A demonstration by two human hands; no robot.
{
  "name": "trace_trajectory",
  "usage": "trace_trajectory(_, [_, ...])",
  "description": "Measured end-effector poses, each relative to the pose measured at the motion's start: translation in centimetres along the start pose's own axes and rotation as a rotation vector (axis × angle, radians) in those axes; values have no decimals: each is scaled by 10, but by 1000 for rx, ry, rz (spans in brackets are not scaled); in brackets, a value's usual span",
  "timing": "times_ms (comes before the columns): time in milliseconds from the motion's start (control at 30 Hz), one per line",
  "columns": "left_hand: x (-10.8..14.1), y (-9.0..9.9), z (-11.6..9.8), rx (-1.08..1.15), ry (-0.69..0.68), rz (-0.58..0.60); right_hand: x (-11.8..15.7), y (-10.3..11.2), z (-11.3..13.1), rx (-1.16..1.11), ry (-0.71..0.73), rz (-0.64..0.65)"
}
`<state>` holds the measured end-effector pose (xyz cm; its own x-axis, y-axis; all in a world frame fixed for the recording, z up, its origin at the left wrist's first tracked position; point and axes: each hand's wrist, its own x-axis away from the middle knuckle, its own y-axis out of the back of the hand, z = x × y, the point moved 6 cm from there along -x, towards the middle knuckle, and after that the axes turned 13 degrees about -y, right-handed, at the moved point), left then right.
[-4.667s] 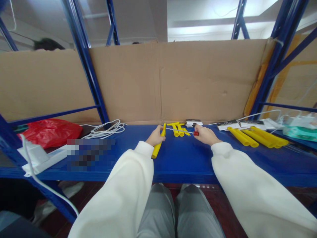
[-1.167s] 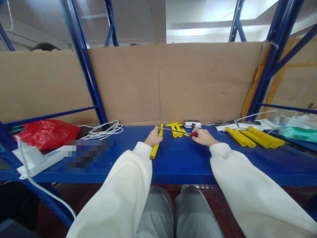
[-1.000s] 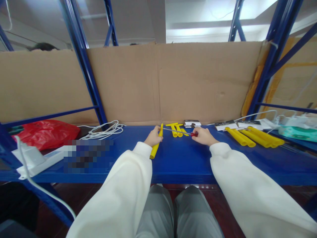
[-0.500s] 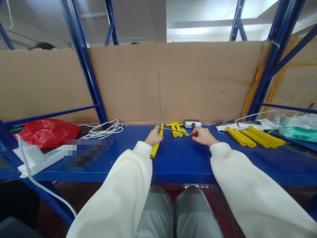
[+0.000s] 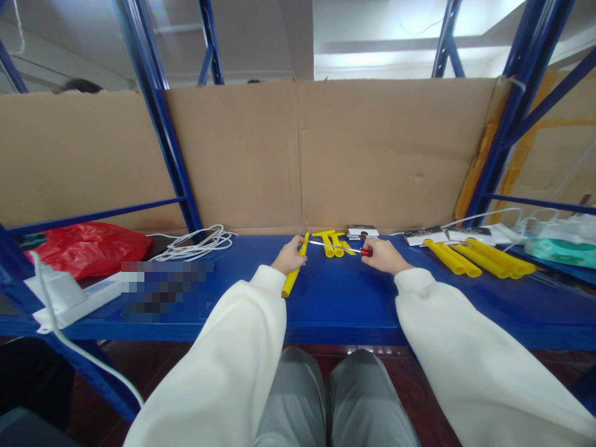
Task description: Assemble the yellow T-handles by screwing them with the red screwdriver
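Observation:
My left hand (image 5: pixel 289 255) is closed around a yellow plastic piece with a tube-like lower end (image 5: pixel 291 283), which slants over the blue shelf. In my right hand (image 5: pixel 382 256) is the red handle of a screwdriver (image 5: pixel 334 246). Its long metal shaft points left, and the tip meets the upper part of the yellow piece near my left fingers. Whether a screw sits at the tip is too small to see. Just behind the shaft lie several yellow T-shaped pieces (image 5: pixel 329 246). A small black-and-white packet (image 5: pixel 362 231) rests behind them against the cardboard.
Several yellow tubes (image 5: pixel 484 257) lie at the right beside black-and-white packets (image 5: pixel 425 235). On the left are a coiled white cable (image 5: pixel 200 243), a red plastic bag (image 5: pixel 95 248) and a white power strip (image 5: pixel 88 303). Cardboard (image 5: pixel 372 155) closes the back between blue posts.
The screwdriver's tip and the top of the yellow piece have shifted very slightly to the right. Both hands keep the same hold.

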<state>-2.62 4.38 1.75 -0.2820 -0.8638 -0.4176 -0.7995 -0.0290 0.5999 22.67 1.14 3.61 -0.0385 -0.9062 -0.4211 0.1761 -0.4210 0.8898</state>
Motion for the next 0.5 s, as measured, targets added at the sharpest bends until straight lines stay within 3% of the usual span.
trace_trajectory(200, [0, 0, 1, -24, 2, -2, -1, -8, -6, -8, -71, 66])
trace_trajectory(500, [-5, -2, 8, -55, -59, -16, -1, -4, -3, 74, -61, 24])
